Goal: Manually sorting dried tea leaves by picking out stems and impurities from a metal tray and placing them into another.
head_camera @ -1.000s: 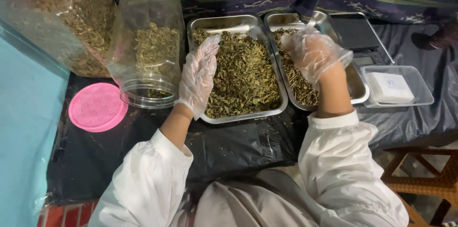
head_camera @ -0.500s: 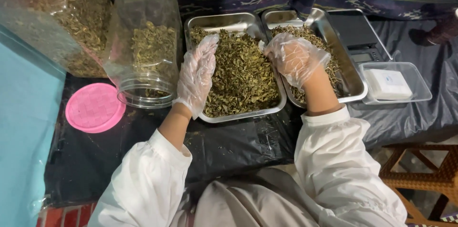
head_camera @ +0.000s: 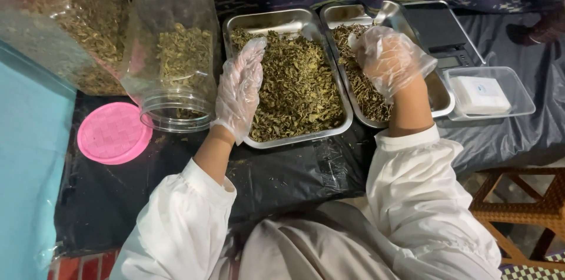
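Note:
Two steel trays of dried green-brown leaves lie side by side on black plastic sheeting. My left hand (head_camera: 238, 88), in a clear plastic glove, rests flat with fingers extended along the left side of the left tray (head_camera: 297, 138), touching the leaves. My gloved right hand (head_camera: 391, 59) hovers over the right tray (head_camera: 442, 102) with its fingers curled down toward the leaves; whether it holds any is hidden by the glove.
A clear jar (head_camera: 173, 50) part-filled with leaves lies on its side left of the trays, its pink lid (head_camera: 113, 133) beside it. A bigger jar (head_camera: 59, 27) stands far left. A scale (head_camera: 441, 35) and a clear box (head_camera: 485, 94) sit right. A wooden stool (head_camera: 518, 197) stands lower right.
My right hand went from the right tray to the edge of the left tray, then back over the right tray. My left hand has stayed in place.

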